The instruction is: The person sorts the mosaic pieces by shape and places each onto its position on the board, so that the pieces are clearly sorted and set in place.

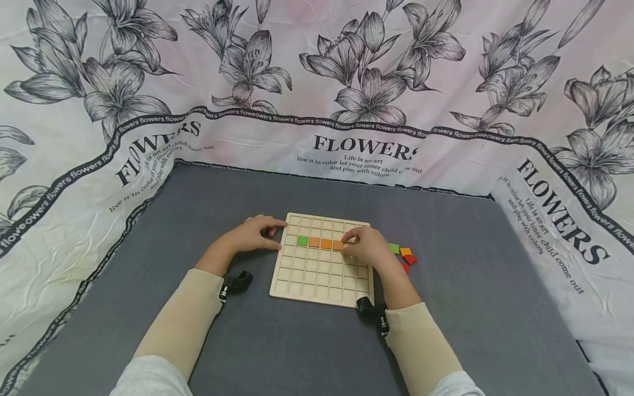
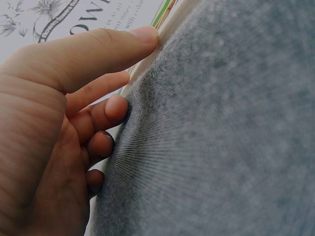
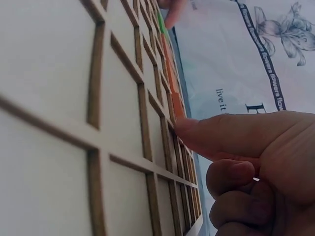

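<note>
The orange tile (image 1: 338, 245) could be left tilted on the board (image 1: 322, 279) if it were let go off-square. It is pinched at the fingertips of the right hand (image 1: 370, 247), at the right end of the board's coloured row (image 1: 314, 242); the board's left edge is touched by the left hand (image 1: 253, 233) (fingers relaxed, nothing gripped).

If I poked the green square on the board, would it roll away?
Rolling seems unlikely: the green square lies flat with straight edges. It probably wouldn't slide far, because raised ridges on the board seem to box it in. It looks small, so it's probably light.
</note>
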The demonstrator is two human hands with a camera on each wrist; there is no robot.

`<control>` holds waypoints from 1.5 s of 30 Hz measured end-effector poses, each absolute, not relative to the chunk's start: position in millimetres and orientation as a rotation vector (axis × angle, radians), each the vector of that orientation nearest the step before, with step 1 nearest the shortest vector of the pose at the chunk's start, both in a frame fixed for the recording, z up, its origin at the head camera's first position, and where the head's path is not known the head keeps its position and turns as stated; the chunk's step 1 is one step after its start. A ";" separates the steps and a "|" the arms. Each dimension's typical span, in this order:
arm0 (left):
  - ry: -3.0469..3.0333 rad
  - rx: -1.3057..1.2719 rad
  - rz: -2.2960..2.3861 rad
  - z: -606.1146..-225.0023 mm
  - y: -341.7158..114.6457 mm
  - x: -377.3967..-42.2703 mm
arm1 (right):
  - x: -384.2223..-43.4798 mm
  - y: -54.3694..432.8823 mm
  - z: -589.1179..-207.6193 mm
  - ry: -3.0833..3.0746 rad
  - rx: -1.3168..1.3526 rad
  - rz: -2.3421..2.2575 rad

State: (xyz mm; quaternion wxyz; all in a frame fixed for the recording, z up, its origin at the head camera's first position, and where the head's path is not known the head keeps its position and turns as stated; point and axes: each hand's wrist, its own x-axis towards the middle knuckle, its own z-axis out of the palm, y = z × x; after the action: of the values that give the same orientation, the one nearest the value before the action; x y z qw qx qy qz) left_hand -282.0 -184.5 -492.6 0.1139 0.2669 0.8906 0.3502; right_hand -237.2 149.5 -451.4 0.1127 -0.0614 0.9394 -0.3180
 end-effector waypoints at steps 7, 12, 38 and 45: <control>2.612 0.789 1.025 -490.7 -184.8 -280.4 | -236.7 148.4 -454.6 2.769 -0.188 -0.950; 2.619 0.802 1.024 -491.2 -185.1 -280.4 | -235.7 147.2 -453.1 2.760 -0.198 -0.968; 2.616 0.769 1.031 -491.1 -184.9 -280.5 | -240.2 249.0 -435.1 2.710 0.042 -1.130; 2.609 0.781 1.043 -489.1 -184.2 -279.3 | -240.4 269.8 -444.8 2.656 0.109 -1.000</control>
State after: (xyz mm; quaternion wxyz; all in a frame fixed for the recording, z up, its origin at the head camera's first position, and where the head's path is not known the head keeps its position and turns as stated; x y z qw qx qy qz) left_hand -279.3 -184.2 -489.1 0.1125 0.2662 0.8890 0.3553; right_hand -240.4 269.8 -444.8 0.1503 0.0378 0.9246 -0.3480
